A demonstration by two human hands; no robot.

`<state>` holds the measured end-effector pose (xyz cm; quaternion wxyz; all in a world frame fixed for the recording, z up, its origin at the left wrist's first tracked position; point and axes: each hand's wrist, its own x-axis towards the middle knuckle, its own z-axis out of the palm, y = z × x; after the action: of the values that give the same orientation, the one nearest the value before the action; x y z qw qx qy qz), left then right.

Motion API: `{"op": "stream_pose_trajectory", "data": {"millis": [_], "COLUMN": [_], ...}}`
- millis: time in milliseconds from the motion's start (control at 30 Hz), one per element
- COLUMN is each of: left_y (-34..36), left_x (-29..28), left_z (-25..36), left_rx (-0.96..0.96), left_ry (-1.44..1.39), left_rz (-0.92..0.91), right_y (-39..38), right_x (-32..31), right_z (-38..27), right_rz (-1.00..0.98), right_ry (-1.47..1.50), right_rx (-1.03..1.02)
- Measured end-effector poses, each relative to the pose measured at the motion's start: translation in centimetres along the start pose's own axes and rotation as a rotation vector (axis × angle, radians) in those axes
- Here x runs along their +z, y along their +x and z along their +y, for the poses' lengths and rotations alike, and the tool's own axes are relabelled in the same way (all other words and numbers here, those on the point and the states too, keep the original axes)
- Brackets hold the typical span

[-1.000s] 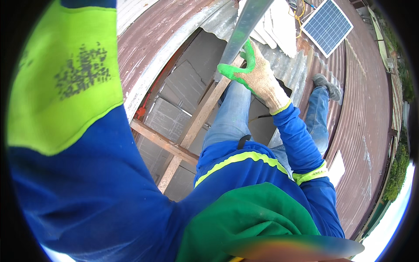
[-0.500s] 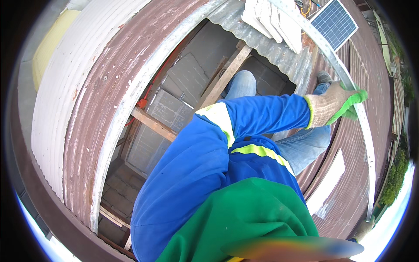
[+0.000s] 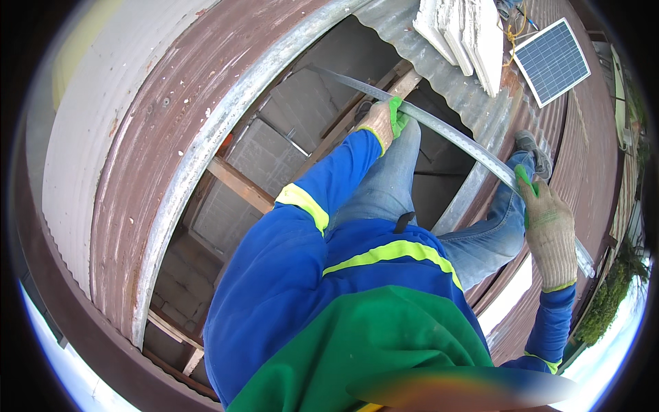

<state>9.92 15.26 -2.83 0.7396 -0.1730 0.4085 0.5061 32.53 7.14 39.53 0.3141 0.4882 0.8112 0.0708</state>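
Note:
A long, thin metal strip (image 3: 456,136) with a row of small holes slants from the roof opening down to the right. My left hand (image 3: 384,125), in a knitted beige glove with a green palm, is closed on it above my bent left knee. Farther along, my right hand (image 3: 549,230) in the matching glove grips the strip beside my right leg, its fingers partly hiding it. The strip's far-left end hangs over the opening, and its other end shows past my right wrist. I cannot tell whether it touches the wooden beam (image 3: 406,84) below.
The roof opening shows a wooden crosspiece (image 3: 240,184) and grey surfaces below. A metal edge (image 3: 180,172) borders it on the left. Stacked white slabs (image 3: 461,38) rest on corrugated sheeting (image 3: 395,34), beside a solar panel (image 3: 552,62) and an orange cord (image 3: 513,33).
The strip has swung from my right side to lie across the opening. My left hand has moved left with it, and my right hand has come up from the lower right edge.

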Motion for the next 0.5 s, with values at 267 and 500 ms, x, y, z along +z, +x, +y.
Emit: {"op": "stream_pose_trajectory", "data": {"millis": [267,500], "left_y": [7.2,8.3], "left_x": [-3.9,-6.4], "left_z": [3.8,7.5], "left_rx": [0.137,0.155], "left_ry": [0.115,0.047], "left_rz": [0.194,0.188], "right_y": [13.0,20.4], "right_x": [0.8,4.0], "right_z": [-9.8,-16.1], "right_rz": [-0.126,-0.07], "right_ry": [0.039,0.19], "right_rx": [-0.184,-0.291]}}
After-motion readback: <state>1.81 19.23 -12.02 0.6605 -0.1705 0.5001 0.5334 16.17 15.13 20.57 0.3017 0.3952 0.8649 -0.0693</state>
